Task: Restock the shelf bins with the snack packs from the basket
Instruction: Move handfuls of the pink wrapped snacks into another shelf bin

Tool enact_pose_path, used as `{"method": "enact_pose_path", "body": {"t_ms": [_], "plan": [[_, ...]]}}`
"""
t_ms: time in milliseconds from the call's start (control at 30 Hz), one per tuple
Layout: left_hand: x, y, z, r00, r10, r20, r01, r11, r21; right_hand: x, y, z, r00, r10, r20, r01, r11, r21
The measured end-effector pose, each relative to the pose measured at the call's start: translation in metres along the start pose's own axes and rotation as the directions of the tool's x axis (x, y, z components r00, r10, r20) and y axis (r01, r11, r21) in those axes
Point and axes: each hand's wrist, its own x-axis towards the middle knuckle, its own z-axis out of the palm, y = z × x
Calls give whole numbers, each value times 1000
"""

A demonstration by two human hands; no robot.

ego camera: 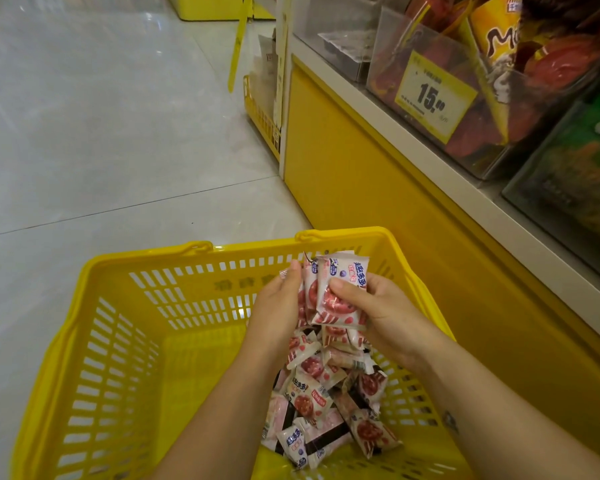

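I held a bundle (329, 299) of snack packs over the far right part of the yellow basket (118, 341). My right hand (371, 306) gripped it: the thumb lay on the front pack and the fingers were curled behind. My left hand (281, 299) was flat, with straight fingers, and pressed against the left side of the bundle to keep the packs together. Many loose packs (326, 403) lay below in a heap on the right side of the basket, between my forearms. The shelf bins (499, 81) stood to the right and farther away, above a yellow base. The clear bin with the yellow price tag (430, 95) was already full of red packs, and I could not tell which bin was meant for mine.

I judged the bundle itself to be the weak point. The wrappers looked smooth and the packs stood on edge, side by side, so a middle one could slip out on the way up to the shelf. If my left hand let go too early, the packs would probably fan out and fall, perhaps past the basket onto the floor (84, 133). A harder squeeze could crush what was inside. The bundle could also catch on the front wall of a bin and spill there.
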Motion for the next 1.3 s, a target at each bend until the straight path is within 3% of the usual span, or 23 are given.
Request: {"method": "enact_pose_path", "body": {"t_ms": [167, 233, 333, 467, 567, 700, 767, 867, 1000, 1100, 1167, 1300], "plan": [[-4, 15, 8, 999, -41, 35, 42, 998, -45, -3, -6, 9, 999, -34, 20, 34, 999, 2], [-11, 27, 12, 992, 18, 126, -20, 1000, 13, -7, -17, 13, 997, -80, -18, 79, 997, -16], [-27, 46, 20, 976, 123, 178, -143, 984, 106, -20, -41, 21, 974, -221, -46, 202, 943, -264], [-54, 75, 37, 934, 318, 166, -326, 945, 25, -50, -84, 32, 945, -325, -20, 294, 878, -377], [-77, 103, 50, 923, 378, 75, -362, 916, -173, -88, -118, 40, 883, -466, -54, 411, 824, -391], [-124, 145, 72, 909, 396, 131, -308, 848, -431, -158, -153, 59, 752, -659, 2, 529, 602, -598], [-150, 164, 87, 882, 420, 212, -290, 840, -458, -191, -173, 62, 705, -710, 13, 516, 500, -695], [-188, 194, 113, 814, 461, 353, -271, 839, -471, -239, -205, 61, 664, -748, 10, 537, 468, -702], [-235, 230, 151, 712, 554, 432, -396, 824, -404, -308, -246, 51, 610, -792, 33, 563, 404, -721], [-265, 253, 181, 585, 643, 494, -626, 746, -229, -361, -281, 37, 570, -822, 6, 490, 334, -805], [-281, 268, 198, 489, 701, 519, -803, 595, -47, -394, -305, 24, 503, -864, -25, 392, 254, -884], [-300, 281, 230, 325, 745, 583, -946, 263, 191, -447, -344, -11, 362, -918, -162, -136, 120, -983]]}}
